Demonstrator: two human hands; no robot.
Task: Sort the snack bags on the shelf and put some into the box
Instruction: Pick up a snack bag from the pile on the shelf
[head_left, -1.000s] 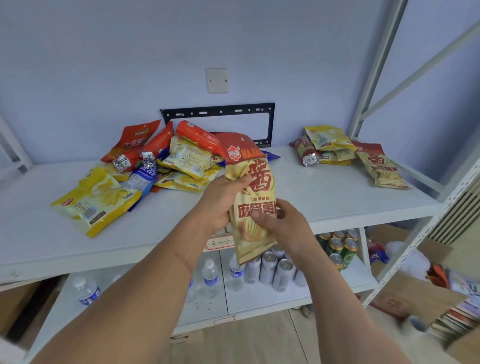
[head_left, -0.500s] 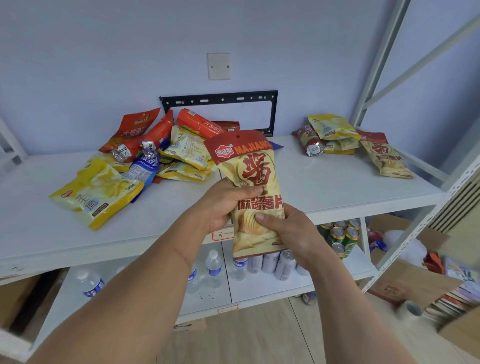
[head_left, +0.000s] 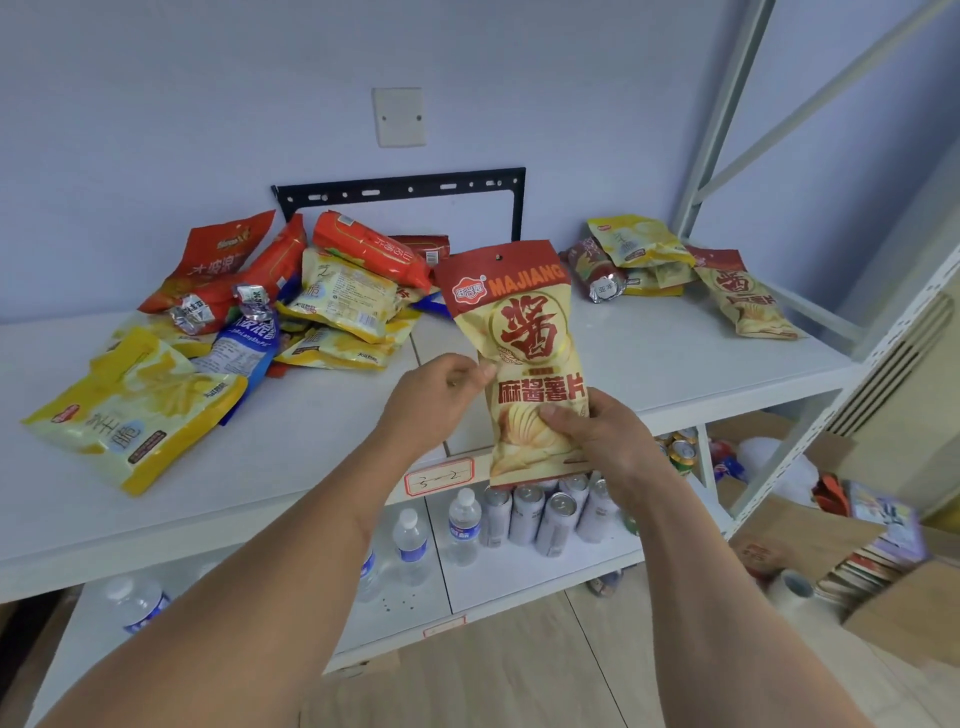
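I see a glossy, crinkled foil chip bag (head_left: 524, 358), cream with a dark-red header reading MAJIANG, upright above the near edge of the smooth white shelf (head_left: 675, 358). My right hand (head_left: 597, 436) grips its lower part; my left hand (head_left: 441, 395) pinches its left edge.

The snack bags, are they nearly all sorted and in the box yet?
Not yet. A small pile on the shelf's right side may already be sorted. Both hands hold one Majiang bag upright: the left hand at its edge, the right hand near its bottom. A big mixed heap on the left is left, and no bag can be seen going into a box.
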